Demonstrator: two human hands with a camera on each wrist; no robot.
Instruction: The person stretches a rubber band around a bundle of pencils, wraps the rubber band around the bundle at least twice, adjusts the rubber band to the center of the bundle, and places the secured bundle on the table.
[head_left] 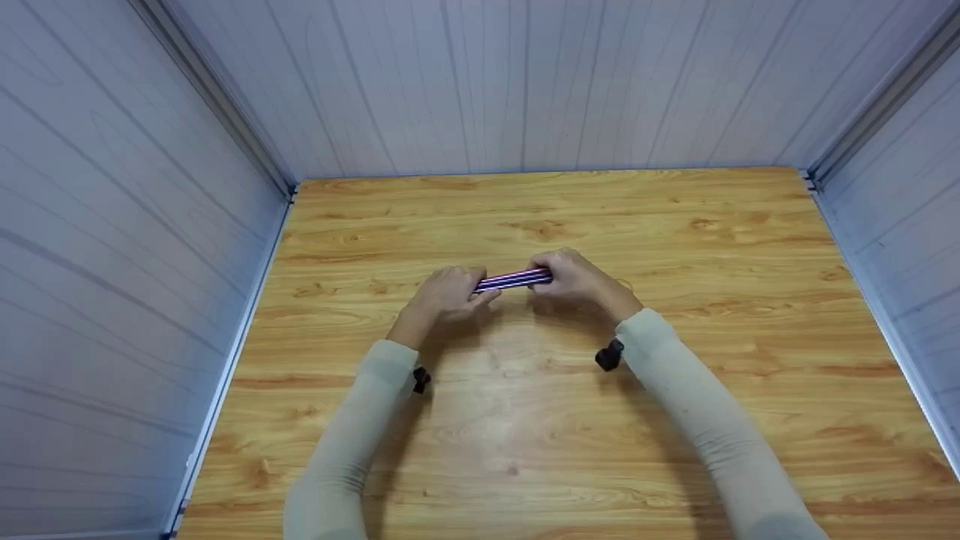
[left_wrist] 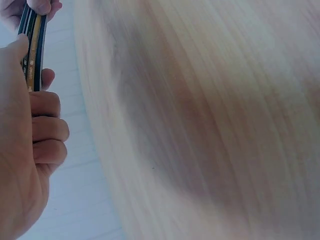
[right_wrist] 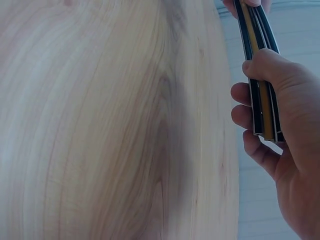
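Note:
A small bundle of striped pencils (head_left: 514, 279) is held level above the middle of the wooden table (head_left: 525, 420). My left hand (head_left: 448, 295) grips its left end with curled fingers, and my right hand (head_left: 574, 276) grips its right end. In the left wrist view the pencils (left_wrist: 31, 45) show black and yellow stripes, running up from the left hand (left_wrist: 30, 145). The right wrist view shows the same pencils (right_wrist: 260, 75) clamped between the thumb and fingers of the right hand (right_wrist: 285, 140), their cut ends showing at the palm.
White panelled walls (head_left: 112, 262) close in the table on the left, back and right. A small black wrist camera (head_left: 609, 355) sits under each cream sleeve. Bare tabletop lies all round the hands.

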